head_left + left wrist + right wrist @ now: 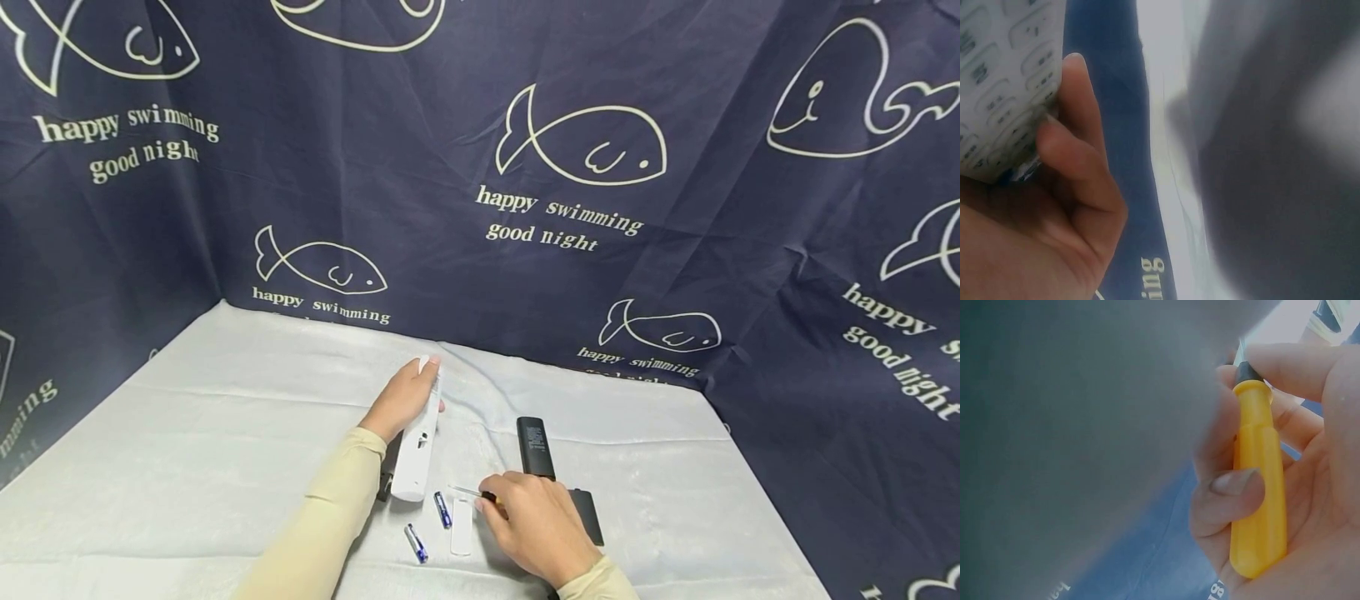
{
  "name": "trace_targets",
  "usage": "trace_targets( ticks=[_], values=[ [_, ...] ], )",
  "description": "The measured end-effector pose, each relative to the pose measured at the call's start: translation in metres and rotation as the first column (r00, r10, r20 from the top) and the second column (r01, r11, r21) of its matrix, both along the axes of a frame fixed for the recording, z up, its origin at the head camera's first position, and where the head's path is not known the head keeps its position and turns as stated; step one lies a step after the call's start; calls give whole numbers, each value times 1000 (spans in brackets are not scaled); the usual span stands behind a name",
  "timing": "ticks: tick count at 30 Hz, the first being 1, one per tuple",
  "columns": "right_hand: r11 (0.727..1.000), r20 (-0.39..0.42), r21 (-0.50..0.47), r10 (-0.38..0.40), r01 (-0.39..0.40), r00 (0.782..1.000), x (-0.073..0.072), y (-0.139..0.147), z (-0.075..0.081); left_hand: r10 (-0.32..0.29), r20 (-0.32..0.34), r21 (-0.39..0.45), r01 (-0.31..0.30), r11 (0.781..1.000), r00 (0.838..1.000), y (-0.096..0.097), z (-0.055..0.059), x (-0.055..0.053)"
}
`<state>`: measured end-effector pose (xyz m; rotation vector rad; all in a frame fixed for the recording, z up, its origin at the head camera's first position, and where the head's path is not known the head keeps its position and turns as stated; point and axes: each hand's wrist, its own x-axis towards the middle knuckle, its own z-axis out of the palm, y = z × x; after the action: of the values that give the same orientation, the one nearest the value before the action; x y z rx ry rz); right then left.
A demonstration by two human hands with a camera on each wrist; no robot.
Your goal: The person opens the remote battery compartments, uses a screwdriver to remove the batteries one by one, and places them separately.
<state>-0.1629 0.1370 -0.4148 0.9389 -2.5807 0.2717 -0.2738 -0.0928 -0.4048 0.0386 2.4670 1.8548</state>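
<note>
Right hand, head view: nearest the camera, the right hand (pixel 536 525) rests on the white cloth (pixel 187 442), fingers curled round a screwdriver (pixel 472 493) whose thin shaft points left.
Loose parts, head view: a white battery cover (pixel 461 527) lies just left of that hand; one AAA battery (pixel 442 509) lies just beside the cover, a second battery (pixel 416 543) nearer and further left.
Black remote, head view: a black remote (pixel 535 447) lies just beyond the right hand, with a flat black object (pixel 588 515) partly under the hand, perhaps a case, too hidden to name.
Left hand, head view: the left hand (pixel 405 398) grips the far end of a white remote (pixel 418 454), back side up, its near end touching the cloth close to the batteries.
Backdrop, head view: a navy curtain (pixel 450 167) printed with fish stands behind and to both sides.
Left wrist view: fingers (pixel 1075 144) wrap the white remote's (pixel 1004 81) button face; the rest is blur.
Right wrist view: the right hand (pixel 1310 506) is closed round the screwdriver's yellow handle (pixel 1260 494), thumb and finger pinching near its black collar.
</note>
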Motion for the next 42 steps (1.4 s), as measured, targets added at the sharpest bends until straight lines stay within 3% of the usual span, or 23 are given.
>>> trace_targets(
  ticks=[3, 13, 20, 25, 29, 34, 42],
  values=[
    [1000, 3, -1, 0, 0, 1000, 0, 0, 0, 12, 1, 39, -12, 999, 1000, -6, 1, -2],
    [1000, 14, 3, -2, 2, 1000, 1, -1, 1, 64, -18, 36, -63, 997, 998, -15, 2, -5],
    [1000, 17, 6, 3, -4, 1000, 1, -1, 1, 45, 30, 112, -48, 992, 999, -15, 2, -3],
    [1000, 13, 5, 2, -3, 1000, 1, -1, 1, 30, 38, 121, -34, 992, 999, -15, 1, -3],
    [1000, 4, 2, 1, -1, 1000, 0, -1, 0, 26, 36, 99, -30, 995, 999, -15, 0, -3],
    [1000, -7, -4, 1, -1, 1000, 0, 0, 0, 23, 33, 5, -23, 1000, 999, -14, -1, -5],
    [1000, -9, -5, 1, -1, 1000, 0, 0, 1, -16, 89, -61, 22, 998, 996, -12, -2, -3]
  ],
)
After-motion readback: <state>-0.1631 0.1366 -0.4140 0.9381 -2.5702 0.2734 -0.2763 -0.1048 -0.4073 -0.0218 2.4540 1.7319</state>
